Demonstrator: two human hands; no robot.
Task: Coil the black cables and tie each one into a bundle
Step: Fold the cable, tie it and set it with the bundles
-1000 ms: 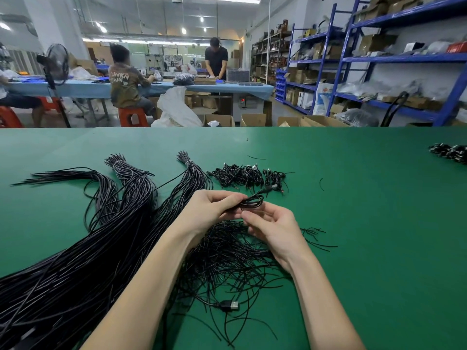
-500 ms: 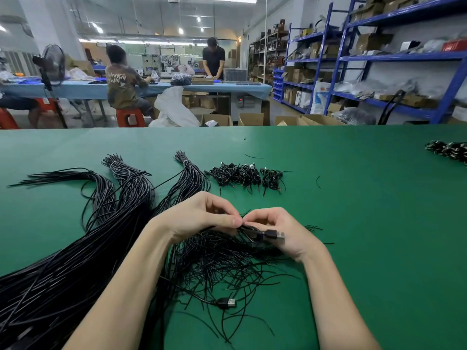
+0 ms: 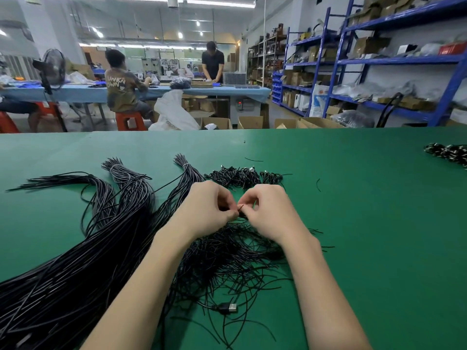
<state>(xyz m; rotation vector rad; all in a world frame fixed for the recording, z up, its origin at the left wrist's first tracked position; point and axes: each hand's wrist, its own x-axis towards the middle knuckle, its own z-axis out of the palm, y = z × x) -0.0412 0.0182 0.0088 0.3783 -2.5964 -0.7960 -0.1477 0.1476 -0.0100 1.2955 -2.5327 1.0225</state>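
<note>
Nearest the viewer, a USB plug (image 3: 230, 308) with a bright metal shell and black moulded body lies on the green surface (image 3: 379, 236), at the end of a thin loose cable. Around it spreads a tangle of tie wires (image 3: 227, 261): fine, stiff, matt black strands, kinked and crossing. To the left, the uncoiled cables (image 3: 63, 279) run in a thick, glossy, smooth-jacketed sheaf that fans into several banded bunches farther off.

Above the tangle, the left hand (image 3: 209, 210) and right hand (image 3: 267, 210) meet fingertip to fingertip, each pinching a short black strand (image 3: 240, 207) that projects between them. A second ago the coiled cable was visible as an open loop between the hands, and half a second ago its plug showed in the right hand; now the coil is almost wholly hidden behind the curled fingers, and the hands have closed together. This suggests that coiling is finished for this piece and that the tie is being twisted shut; the wrap itself cannot be seen.

Just beyond the hands, the finished bundles (image 3: 242, 176) lie in a row: small, compact, knotty coils with glints of metal. Another heap of bundles (image 3: 449, 154) lies well apart at the far right edge. The surface is a smooth, matt, even green mat. Judging by the sheaf, most of the task remains.
</note>
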